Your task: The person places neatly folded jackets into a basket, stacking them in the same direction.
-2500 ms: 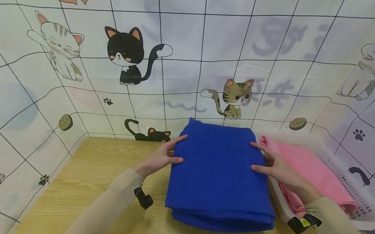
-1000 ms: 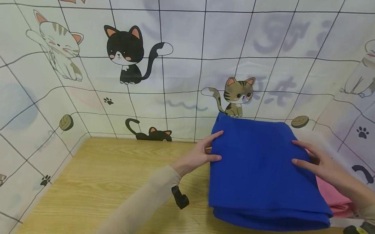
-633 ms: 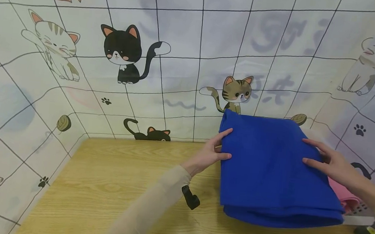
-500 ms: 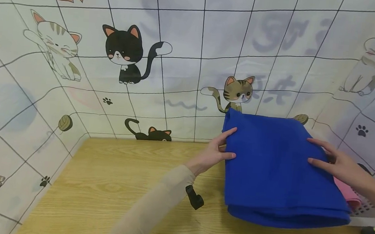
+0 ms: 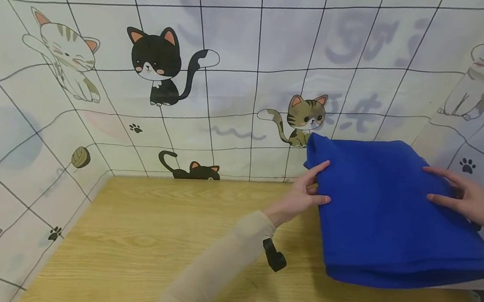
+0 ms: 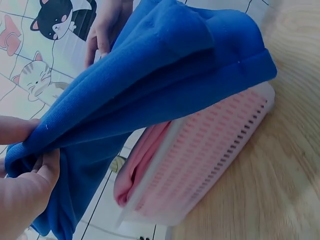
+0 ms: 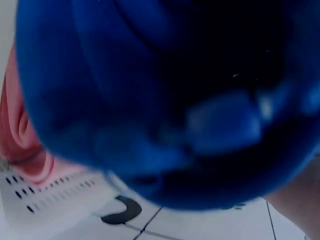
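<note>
A thick folded blue cloth (image 5: pixel 384 202), its exact kind unclear, is held up at the table's right side in the head view. My left hand (image 5: pixel 300 197) grips its left edge, thumb and index finger on top and the other fingers curled beneath. On the opposite edge my right hand (image 5: pixel 469 196) holds it the same way, partly cut off by the frame. In the left wrist view the cloth's folds hang above a white slotted basket (image 6: pixel 220 135) holding a folded pink cloth (image 6: pixel 142 160). Blurred blue layers fill most of the right wrist view.
The wooden table (image 5: pixel 165 240) stretches left of the cloth. A cat-patterned sheet (image 5: pixel 230 92) rises behind it and along both sides. From the head, the blue cloth hides nearly all of the basket; the right wrist view shows the basket's slotted wall (image 7: pixel 55 195).
Both hands have carried the blue cloth rightward and slightly up, from beside the basket to over it. The pink cloth, visible earlier from the head, is now covered there.
</note>
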Action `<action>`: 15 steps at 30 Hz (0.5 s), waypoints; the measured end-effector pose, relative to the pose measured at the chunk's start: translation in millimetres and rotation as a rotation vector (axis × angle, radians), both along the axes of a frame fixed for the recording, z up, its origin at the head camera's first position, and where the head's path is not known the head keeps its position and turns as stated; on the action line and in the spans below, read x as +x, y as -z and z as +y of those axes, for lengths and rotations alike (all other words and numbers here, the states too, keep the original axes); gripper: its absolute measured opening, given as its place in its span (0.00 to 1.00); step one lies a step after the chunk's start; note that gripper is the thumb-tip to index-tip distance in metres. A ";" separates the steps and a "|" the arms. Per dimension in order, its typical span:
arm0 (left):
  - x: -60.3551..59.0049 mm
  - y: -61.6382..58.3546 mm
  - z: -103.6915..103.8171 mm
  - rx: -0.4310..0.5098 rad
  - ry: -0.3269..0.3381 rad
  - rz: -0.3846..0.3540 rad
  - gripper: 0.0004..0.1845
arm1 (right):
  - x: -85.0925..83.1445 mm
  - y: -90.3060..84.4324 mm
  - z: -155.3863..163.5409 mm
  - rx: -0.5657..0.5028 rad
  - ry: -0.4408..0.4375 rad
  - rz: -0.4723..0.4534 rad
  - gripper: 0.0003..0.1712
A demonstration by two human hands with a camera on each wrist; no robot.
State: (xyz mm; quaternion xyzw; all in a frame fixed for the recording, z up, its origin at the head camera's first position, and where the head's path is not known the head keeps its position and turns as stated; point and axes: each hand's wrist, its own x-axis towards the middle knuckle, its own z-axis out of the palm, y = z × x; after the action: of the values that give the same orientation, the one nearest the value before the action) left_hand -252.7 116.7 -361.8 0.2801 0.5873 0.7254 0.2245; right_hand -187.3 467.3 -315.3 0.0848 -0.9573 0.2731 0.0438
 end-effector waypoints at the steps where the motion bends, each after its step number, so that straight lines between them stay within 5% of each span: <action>1: -0.1 0.1 3.5 0.004 0.002 -0.005 0.46 | -0.8 -0.4 3.3 0.007 0.003 0.001 0.46; 9: 1.2 2.5 32.9 0.066 0.005 -0.046 0.45 | -4.5 0.0 25.3 0.048 0.042 -0.024 0.46; 15: -2.1 1.0 53.9 0.132 0.003 -0.034 0.45 | -8.8 2.5 40.8 0.009 0.028 0.056 0.46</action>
State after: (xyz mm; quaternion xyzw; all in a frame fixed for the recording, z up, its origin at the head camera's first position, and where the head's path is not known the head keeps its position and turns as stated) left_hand -254.8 170.6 -362.8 0.2831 0.5337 0.7670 0.2164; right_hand -196.2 508.1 -317.8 0.0790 -0.9579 0.2657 0.0742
